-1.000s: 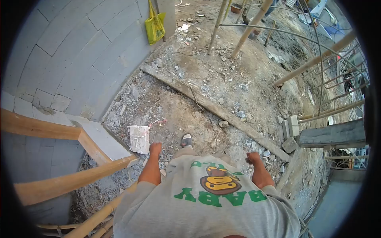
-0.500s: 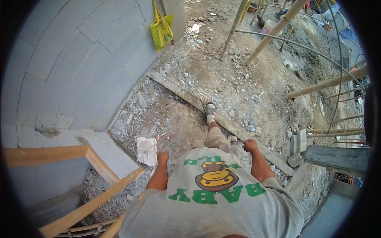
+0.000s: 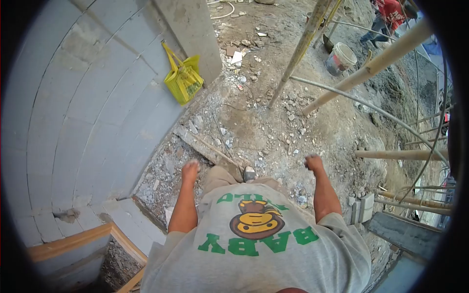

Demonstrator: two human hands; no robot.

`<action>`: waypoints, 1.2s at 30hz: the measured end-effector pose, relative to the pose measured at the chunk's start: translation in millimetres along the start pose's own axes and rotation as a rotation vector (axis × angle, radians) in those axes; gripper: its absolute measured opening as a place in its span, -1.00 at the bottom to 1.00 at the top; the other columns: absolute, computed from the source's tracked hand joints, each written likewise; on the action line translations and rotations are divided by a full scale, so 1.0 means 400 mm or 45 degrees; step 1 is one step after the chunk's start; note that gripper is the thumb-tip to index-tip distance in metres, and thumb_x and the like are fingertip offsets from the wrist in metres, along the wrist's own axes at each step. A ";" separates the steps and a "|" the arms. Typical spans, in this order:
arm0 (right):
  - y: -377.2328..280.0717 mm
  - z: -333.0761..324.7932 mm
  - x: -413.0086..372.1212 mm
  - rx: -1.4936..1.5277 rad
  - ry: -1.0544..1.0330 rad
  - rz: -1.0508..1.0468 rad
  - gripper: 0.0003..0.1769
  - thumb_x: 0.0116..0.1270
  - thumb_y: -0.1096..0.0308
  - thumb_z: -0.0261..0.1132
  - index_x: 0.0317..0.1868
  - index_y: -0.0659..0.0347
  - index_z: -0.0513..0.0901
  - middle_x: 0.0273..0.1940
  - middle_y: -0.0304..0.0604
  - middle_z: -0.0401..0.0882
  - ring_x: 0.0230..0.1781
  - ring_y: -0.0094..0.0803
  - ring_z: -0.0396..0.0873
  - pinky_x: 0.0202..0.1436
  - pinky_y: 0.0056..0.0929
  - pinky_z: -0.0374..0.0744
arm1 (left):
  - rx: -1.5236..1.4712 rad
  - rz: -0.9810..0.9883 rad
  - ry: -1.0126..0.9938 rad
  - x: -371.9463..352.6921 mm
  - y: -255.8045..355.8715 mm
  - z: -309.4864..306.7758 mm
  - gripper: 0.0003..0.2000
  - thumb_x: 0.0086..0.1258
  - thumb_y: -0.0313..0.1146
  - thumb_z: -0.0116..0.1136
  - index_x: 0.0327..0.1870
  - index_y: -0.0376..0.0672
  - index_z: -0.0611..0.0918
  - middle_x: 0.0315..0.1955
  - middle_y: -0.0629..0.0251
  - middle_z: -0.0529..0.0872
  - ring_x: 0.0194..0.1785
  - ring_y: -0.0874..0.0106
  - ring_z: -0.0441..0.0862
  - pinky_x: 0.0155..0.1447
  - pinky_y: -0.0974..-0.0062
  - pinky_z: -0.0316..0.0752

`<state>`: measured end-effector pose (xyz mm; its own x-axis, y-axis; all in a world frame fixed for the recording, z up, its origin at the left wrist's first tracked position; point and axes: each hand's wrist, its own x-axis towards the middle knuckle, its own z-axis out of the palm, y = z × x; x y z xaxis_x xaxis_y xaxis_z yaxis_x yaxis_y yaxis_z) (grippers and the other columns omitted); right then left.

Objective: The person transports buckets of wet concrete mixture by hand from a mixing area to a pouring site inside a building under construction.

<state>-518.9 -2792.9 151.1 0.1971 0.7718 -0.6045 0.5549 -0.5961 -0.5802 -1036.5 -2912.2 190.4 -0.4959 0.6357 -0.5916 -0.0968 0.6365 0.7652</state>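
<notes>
My left hand (image 3: 190,170) is held out ahead of my body, its fingers curled and a little blurred, above the rubble beside the block wall. My right hand (image 3: 313,162) is also curled, out to the right over gravelly ground. No object shows in either hand, and neither touches anything. Between them one shoe (image 3: 249,174) shows in front of my grey printed T-shirt (image 3: 259,244), near a long plank (image 3: 207,148) lying on the ground.
A yellow mesh bag (image 3: 183,82) hangs on the grey block wall (image 3: 107,107) at left. Bamboo poles (image 3: 371,66) and thin bars cross the right side, with a white bucket (image 3: 340,58) behind. A wooden frame (image 3: 73,242) stands lower left. A person in red (image 3: 391,13) is far right.
I have stepped forward along the wall; the bag and bucket appear closer. Both hands have swung forward. The white block beside my left hand is now mostly hidden behind my arm and body.
</notes>
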 end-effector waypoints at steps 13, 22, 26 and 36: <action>0.195 0.019 0.453 -0.802 0.137 0.195 -0.74 0.11 0.27 -0.02 -0.49 0.18 0.58 -0.40 0.01 0.56 -0.37 -0.13 0.55 -0.31 -0.19 0.46 | 0.253 0.000 -0.463 0.737 0.616 0.447 -0.76 0.18 -0.26 0.03 -0.29 -0.25 0.53 -0.44 0.29 0.59 -0.40 0.52 0.50 -0.25 0.54 0.37; -0.336 0.299 0.406 0.067 0.000 0.448 -0.72 -0.14 0.21 0.25 -0.41 0.19 0.58 -0.43 0.04 0.56 -0.40 -0.11 0.55 -0.32 -0.21 0.50 | 0.411 0.405 -0.796 1.225 1.201 0.914 -0.74 0.19 -0.24 0.02 -0.24 -0.25 0.51 -0.39 0.29 0.59 -0.34 0.51 0.50 -0.24 0.55 0.36; -0.335 0.415 0.545 -0.406 -0.100 0.517 -0.74 -0.11 0.16 0.20 -0.45 0.13 0.61 -0.44 0.01 0.56 -0.43 -0.09 0.55 -0.35 -0.21 0.50 | 0.303 0.356 -1.021 1.337 1.284 1.139 -0.72 0.20 -0.20 0.03 -0.20 -0.23 0.49 -0.34 0.29 0.59 -0.30 0.50 0.52 -0.23 0.53 0.36; -0.688 0.262 1.022 -0.201 -0.110 0.653 -0.76 -0.08 0.18 0.15 -0.46 0.12 0.61 -0.44 -0.01 0.57 -0.42 -0.11 0.55 -0.33 -0.25 0.51 | 0.736 0.378 -0.804 1.914 1.458 1.394 -0.75 0.15 -0.29 0.01 -0.27 -0.31 0.53 -0.41 0.21 0.58 -0.41 0.45 0.54 -0.40 0.54 0.41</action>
<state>-675.6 -2336.8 6.5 0.4111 0.3661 -0.8348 0.5210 -0.8459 -0.1144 -991.3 -1810.7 42.0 0.1505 0.8213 -0.5502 0.4927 0.4202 0.7620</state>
